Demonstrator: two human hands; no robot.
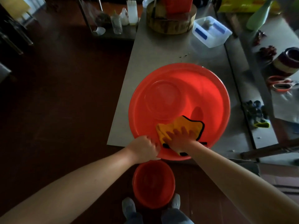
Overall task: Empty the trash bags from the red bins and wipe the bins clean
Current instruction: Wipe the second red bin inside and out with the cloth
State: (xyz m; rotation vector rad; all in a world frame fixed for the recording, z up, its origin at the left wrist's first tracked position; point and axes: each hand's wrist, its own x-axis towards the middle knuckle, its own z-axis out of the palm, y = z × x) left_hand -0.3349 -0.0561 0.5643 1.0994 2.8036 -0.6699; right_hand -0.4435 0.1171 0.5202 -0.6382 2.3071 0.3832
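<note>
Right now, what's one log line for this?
step: wiping big red bin | left hand: grips rim | right hand: presses yellow cloth inside | small red bin: on floor

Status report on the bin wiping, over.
Left hand grips near rim of large round red plastic bin. Right hand presses yellow black-edged cloth on inner wall. No bag inside, nothing blocking.

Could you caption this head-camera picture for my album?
The right hand presses a yellow cloth inside the big red bin while the left hand grips its rim.
</note>
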